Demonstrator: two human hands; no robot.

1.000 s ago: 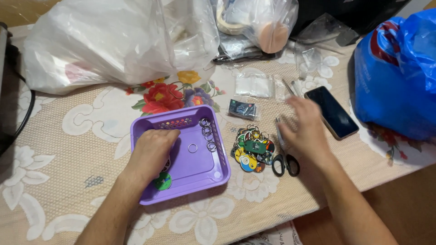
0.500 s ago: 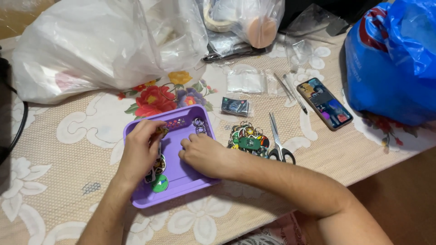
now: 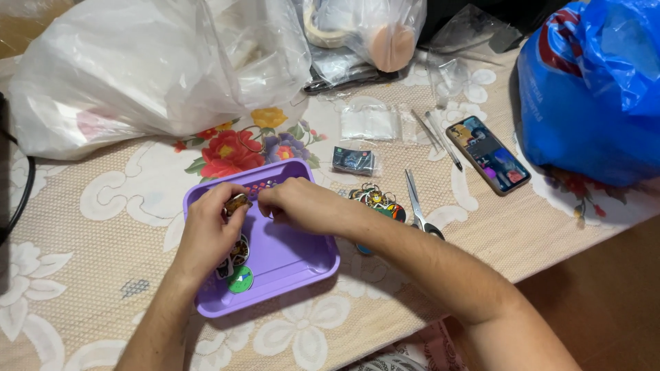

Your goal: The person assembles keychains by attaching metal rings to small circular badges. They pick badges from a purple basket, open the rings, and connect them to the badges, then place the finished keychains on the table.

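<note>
**Small charm pinched over the purple tray**

Above the purple tray's far left corner: left hand, fingers closed on a small round charm. Just beside it, right hand, fingertips bunched toward the same charm; whether touching, cannot tell. Probably light, stiff, a little slick, best taken by the rim between thumb and forefinger. Inside the tray, near its front left: more charms. Right of the tray: a keyring pile, scissors, further off a phone.

head view, looking down, close over table
</note>
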